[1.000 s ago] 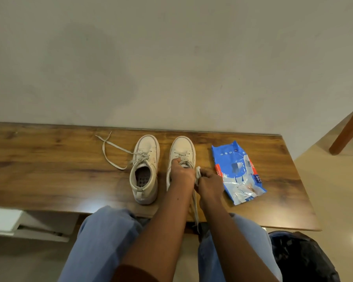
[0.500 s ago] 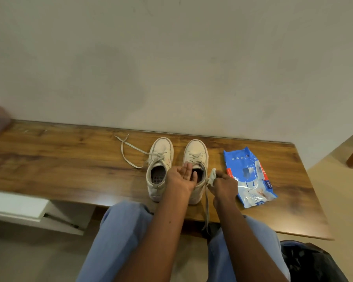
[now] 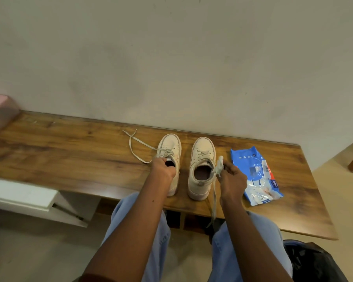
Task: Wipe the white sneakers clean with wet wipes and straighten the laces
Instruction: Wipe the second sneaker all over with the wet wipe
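Plain beige wall point(image 3: 171, 58) behind; long wood-grain table point(image 3: 69, 155) set against it. Mid-table, toes to the wall: left sneaker point(image 3: 170, 145), right sneaker point(image 3: 202, 155). Blue wipes pack point(image 3: 253, 174) lies flat, just right of them. My left hand point(image 3: 163, 169) grips the left sneaker's collar. My right hand point(image 3: 231, 180) pinches a crumpled wipe point(image 3: 219, 165) beside the right sneaker, possibly its hanging lace point(image 3: 214, 198) too.

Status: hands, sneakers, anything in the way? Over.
Left hand grips left sneaker at collar. Right hand pinches wipe beside right sneaker. Laces loose, one dangling off table edge.
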